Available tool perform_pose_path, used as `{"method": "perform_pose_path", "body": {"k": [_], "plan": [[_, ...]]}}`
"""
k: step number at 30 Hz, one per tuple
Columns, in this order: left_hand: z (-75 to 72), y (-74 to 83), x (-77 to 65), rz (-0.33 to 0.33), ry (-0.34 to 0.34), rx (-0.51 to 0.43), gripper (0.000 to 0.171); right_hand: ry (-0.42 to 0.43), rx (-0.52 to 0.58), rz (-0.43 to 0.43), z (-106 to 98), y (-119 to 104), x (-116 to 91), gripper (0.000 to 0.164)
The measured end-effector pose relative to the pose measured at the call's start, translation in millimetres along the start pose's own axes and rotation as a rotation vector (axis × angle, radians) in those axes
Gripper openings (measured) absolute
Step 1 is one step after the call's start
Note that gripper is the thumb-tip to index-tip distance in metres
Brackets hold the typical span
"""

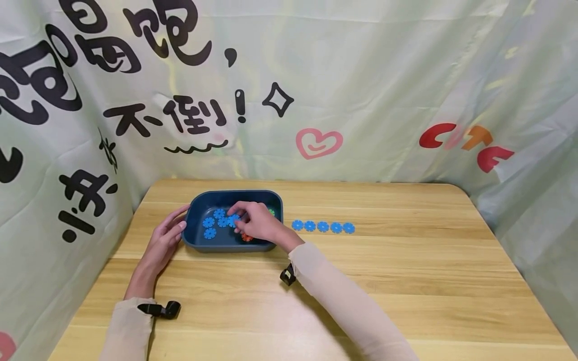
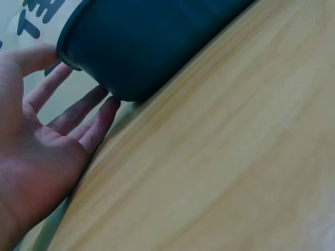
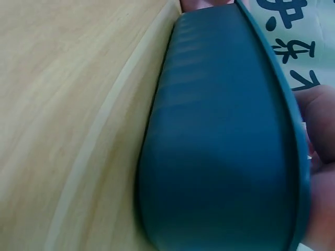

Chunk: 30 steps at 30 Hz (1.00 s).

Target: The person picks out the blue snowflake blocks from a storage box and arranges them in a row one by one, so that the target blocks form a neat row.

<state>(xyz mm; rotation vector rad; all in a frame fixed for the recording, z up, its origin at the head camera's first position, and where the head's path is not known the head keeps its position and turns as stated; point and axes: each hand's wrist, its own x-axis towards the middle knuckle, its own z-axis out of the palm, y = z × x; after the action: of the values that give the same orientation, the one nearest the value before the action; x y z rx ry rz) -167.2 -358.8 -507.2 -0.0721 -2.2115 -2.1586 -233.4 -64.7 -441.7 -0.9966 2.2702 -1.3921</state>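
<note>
A dark blue plastic tray [image 1: 230, 248] stands on the table, with several blue notched snowflake discs [image 1: 208, 222] lying in its left half. My left hand [image 1: 163, 239] rests at the tray's left end; in the left wrist view its fairly straight fingers [image 2: 78, 112] touch the outer wall and lower edge. Inside the tray, my right hand [image 1: 258, 220] pinches a blue snowflake disc [image 1: 233, 220] between thumb and forefinger. Under that hand an orange disc [image 1: 247, 237] shows partly, and a green disc [image 1: 272, 212] peeks out behind it. In the right wrist view the tray wall hides most of this hand.
A row of several blue snowflake discs [image 1: 322, 226] lies on the wooden table [image 1: 406, 271] to the right of the tray. A printed cloth curtain [image 1: 370, 90] hangs behind the table and along its sides.
</note>
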Motion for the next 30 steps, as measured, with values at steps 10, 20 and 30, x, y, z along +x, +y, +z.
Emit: {"method": "perform_pose_path", "body": {"k": [10,20,30], "plan": [[-1.3,-1.1,-1.4,0.005,-0.003,-0.001,0.052,0.019,-0.086,-0.048,-5.1,-0.9,-12.5,0.032],[-0.7,-1.4,-0.8,-0.004,-0.002,0.014,0.053,0.074,-0.054,-0.103,-13.7,3.2,-27.3,0.034],[-1.3,-1.5,-0.9,0.001,0.001,0.015,0.053,0.113,-0.065,-0.127,-21.6,8.2,-41.4,0.035]]}}
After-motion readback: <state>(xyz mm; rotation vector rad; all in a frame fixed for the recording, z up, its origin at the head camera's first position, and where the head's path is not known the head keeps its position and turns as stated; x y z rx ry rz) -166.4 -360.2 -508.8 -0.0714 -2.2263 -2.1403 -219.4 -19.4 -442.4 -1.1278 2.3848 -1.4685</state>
